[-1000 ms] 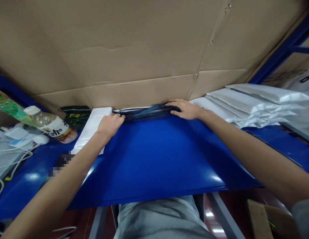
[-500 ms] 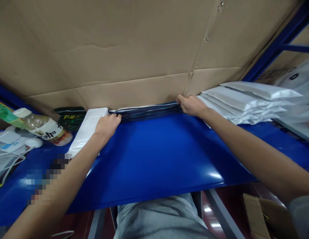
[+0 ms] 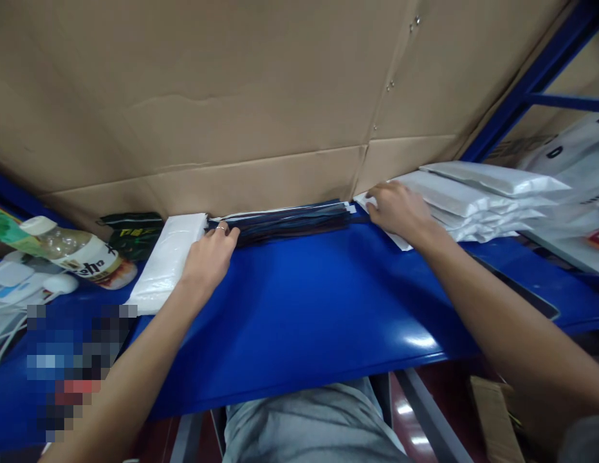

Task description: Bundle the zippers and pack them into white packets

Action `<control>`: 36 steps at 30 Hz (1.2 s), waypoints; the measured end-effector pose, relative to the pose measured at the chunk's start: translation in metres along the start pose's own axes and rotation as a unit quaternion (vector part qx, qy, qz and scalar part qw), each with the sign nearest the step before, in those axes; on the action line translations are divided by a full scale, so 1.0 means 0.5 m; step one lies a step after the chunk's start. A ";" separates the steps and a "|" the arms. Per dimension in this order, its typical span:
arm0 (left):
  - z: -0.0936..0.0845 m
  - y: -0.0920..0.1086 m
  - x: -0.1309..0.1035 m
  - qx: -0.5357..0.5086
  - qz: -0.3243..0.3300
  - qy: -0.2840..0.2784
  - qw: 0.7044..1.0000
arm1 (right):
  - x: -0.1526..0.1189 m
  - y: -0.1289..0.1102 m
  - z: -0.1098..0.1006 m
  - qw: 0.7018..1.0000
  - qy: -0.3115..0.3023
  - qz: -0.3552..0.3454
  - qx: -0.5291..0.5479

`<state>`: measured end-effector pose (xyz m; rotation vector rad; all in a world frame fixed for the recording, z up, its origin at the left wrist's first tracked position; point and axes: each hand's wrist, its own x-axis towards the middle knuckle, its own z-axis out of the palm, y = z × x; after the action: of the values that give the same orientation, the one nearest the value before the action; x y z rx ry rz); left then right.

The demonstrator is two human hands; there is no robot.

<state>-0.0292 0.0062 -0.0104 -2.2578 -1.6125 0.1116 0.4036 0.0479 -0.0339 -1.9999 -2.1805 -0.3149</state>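
Note:
A flat bundle of dark strips (image 3: 289,222) lies along the back of the blue table, against the cardboard. My left hand (image 3: 213,254), with a ring on one finger, rests at the bundle's left end; its fingers are bent, and what they hold, if anything, is hidden. Just left of it lies a white packet (image 3: 166,263). My right hand (image 3: 396,207) is beyond the bundle's right end, over white packets, with its fingers curved and partly apart. A small white tag shows at that end of the bundle.
White padded packets (image 3: 473,199) are stacked at the back right. A bottle (image 3: 87,254), a dark green bag (image 3: 135,233) and white cables stand at the left. A dark flat object (image 3: 516,286) lies beside my right forearm on the blue table (image 3: 289,321). Cardboard (image 3: 280,83) rises behind.
My right hand has let go of the bundle's right end and moved right, onto the white packets. My left hand stays at the left end. The view has shifted slightly.

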 end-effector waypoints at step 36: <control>0.063 0.048 -0.020 -0.659 0.068 0.056 0.747 | -0.081 -0.142 -0.058 0.842 -0.170 -0.203 0.470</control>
<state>-0.0195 -0.0021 -0.0492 -3.1579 -1.6168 -1.5771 0.3360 -0.0046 -0.0195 -1.0796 -2.2298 0.9632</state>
